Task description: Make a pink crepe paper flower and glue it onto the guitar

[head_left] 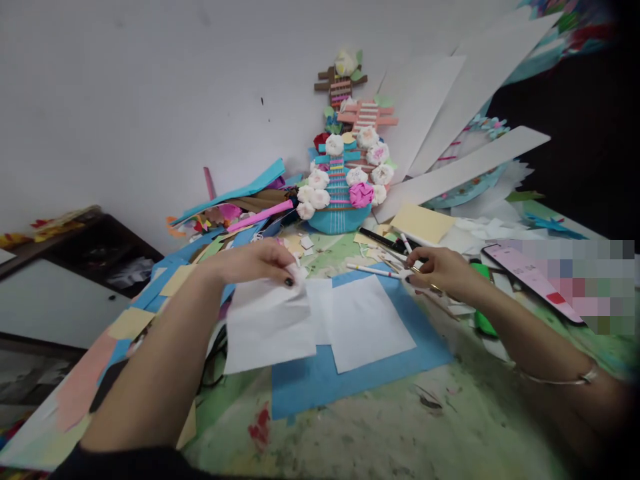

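Observation:
My left hand [273,263] pinches the top edge of a thin white paper sheet [270,327], which hangs slightly creased over the left side of a blue sheet [360,380]. Two more white paper pieces lie on the blue one, the larger square [370,323] at the right and a second piece [319,310] partly behind the raised sheet. Over the loose pens and sticks, my right hand [435,270] has its fingers curled together. A slim white pen with coloured bands [373,270] ends at its fingertips. What those fingers grip is partly hidden.
A blue paper lute with white and pink flowers [340,193] leans against the wall. A black marker [377,239] and a cream paper stack [423,223] lie behind my right hand. A phone [533,283] rests at the right. Coloured paper scraps [133,323] cover the table's left side.

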Demonstrator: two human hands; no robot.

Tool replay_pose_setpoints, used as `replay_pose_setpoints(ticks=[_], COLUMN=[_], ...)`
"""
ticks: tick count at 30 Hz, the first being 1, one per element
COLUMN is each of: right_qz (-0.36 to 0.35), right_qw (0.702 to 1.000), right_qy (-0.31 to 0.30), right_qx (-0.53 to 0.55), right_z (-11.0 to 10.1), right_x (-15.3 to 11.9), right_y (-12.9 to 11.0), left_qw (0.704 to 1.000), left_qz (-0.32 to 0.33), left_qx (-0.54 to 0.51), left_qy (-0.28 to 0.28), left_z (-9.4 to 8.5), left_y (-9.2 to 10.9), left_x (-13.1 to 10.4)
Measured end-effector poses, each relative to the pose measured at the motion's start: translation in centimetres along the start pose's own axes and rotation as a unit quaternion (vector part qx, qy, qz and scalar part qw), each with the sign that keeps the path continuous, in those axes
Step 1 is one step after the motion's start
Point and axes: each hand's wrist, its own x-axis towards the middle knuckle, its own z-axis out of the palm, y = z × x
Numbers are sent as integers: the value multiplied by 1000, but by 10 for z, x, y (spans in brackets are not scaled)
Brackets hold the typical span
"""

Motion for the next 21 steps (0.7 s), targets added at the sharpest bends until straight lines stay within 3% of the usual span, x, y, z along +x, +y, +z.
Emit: replay_pose_setpoints(ticks=[2, 4, 8, 13, 17, 19, 21], right_qz=[-13, -21, -22, -5, 43, 47, 27], right_qw=[996, 988, 978, 961, 923, 916, 925], right_qy=[25, 48, 56, 80, 172, 209, 233], right_qx=[-85, -144, -200, -266, -340, -339, -299], right_z=[2, 2, 2, 4, 3, 1, -2], right_x=[0, 1, 8, 10, 3, 0, -2], right_y=[0, 1, 11, 19, 13, 9, 5], left_qw=[996, 994, 989, 984, 971, 958, 951], left_qz=[-20, -29, -42, -41, -43, -30, 3], left_qx=[72, 91, 128, 169, 224, 251, 263], left_qy=[-49, -47, -57, -41, 67, 133, 161], left_z=[5, 14, 31, 33, 35, 44, 61], left_y=[-11, -25, -45, -47, -37, -26, -12], left_x=[35, 66, 102, 107, 100, 96, 92])
